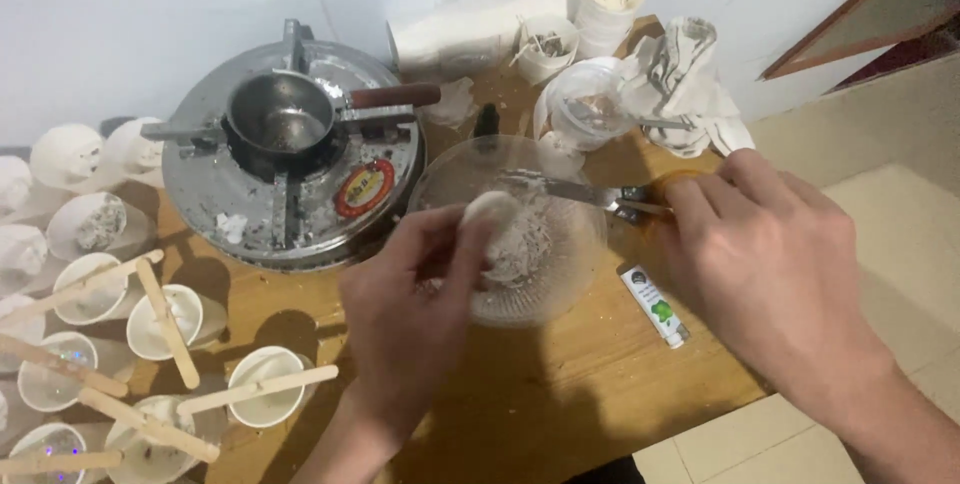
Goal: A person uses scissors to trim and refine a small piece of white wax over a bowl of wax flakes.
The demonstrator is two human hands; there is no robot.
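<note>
L hand pinches white lump over glass bowl — knife lies across rim, blade pointing left, handle clamped in R hand.

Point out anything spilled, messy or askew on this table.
White residue is spattered on the metal stove top beside the small pot. A stained, crumpled cloth lies heaped at the table's far edge. The sticks across the white cups lie at uneven angles.

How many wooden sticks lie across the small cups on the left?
6 visible: one and a second mid-left, a third right of them, a fourth near the left edge, two more at the bottom. Others may be out of frame.
</note>
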